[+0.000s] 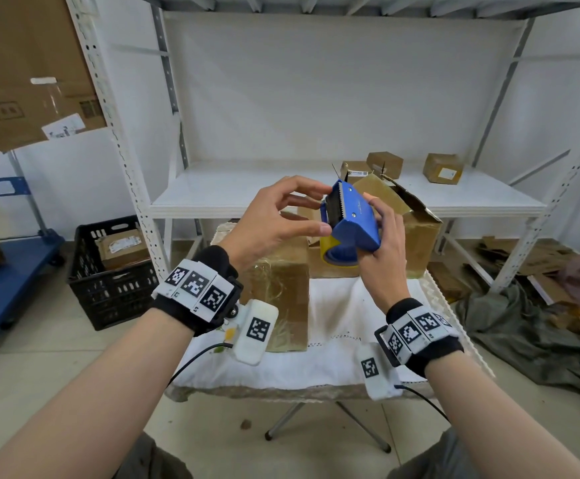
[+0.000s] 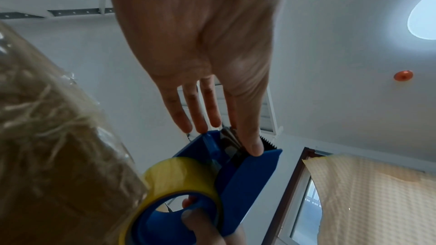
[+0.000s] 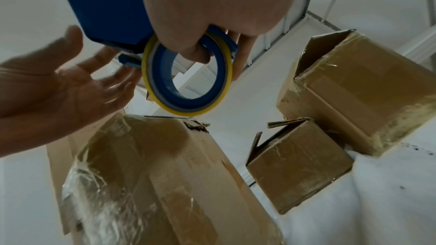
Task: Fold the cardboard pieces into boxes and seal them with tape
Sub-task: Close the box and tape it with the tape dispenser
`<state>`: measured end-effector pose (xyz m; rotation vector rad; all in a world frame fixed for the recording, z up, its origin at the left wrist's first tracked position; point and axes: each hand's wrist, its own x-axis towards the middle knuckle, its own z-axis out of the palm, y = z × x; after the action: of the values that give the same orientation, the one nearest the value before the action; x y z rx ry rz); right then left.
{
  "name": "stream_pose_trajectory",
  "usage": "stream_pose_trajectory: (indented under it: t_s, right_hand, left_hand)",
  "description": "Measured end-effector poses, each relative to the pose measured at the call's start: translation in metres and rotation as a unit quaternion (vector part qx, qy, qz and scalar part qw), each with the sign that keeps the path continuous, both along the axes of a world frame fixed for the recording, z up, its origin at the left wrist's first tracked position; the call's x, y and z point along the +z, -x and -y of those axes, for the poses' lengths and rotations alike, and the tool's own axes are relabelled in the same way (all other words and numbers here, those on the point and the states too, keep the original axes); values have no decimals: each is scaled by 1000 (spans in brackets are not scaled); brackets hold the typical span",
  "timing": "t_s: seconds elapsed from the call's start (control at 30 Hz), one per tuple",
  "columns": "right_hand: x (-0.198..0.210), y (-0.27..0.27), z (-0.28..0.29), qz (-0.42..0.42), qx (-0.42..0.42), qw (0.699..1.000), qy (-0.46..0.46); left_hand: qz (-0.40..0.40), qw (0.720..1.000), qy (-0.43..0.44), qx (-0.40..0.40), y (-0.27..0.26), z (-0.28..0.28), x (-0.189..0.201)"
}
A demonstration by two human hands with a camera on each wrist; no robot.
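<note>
no text can be read: the labels on the small boxes (image 1: 443, 168) at the back of the white shelf (image 1: 233, 188) and on the box in the black crate (image 1: 114, 271) are too blurred, and the wrist bands (image 1: 197, 285) carry only black-and-white square codes.

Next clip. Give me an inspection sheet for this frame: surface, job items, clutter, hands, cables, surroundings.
Surface: small table under a white cloth.
Job's things: blue tape dispenser with yellow roll; three taped cardboard boxes on the table.
Clutter: nothing seen on the table.
Hands: right hand grips the dispenser; left hand touches its toothed end, fingers straight.
Cables: wrist camera leads hang free.
Surroundings: white shelving with small boxes, black crate, floor scrap cardboard.
</note>
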<state>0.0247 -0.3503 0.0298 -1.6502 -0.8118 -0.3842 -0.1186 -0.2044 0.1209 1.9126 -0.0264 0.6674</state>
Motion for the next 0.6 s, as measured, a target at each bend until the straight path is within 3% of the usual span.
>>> stream_pose_trajectory:
  t_s: [0.2,0.6]
  right_hand:
    - [-4,-3,-2,-6,19,999,-33]
    - [-4,-1,1,7,33,998,-46]
  left_hand:
    - [0,1000,-24,1,-3,3,-1]
    - [0,1000,15,13,-4,6,-3]
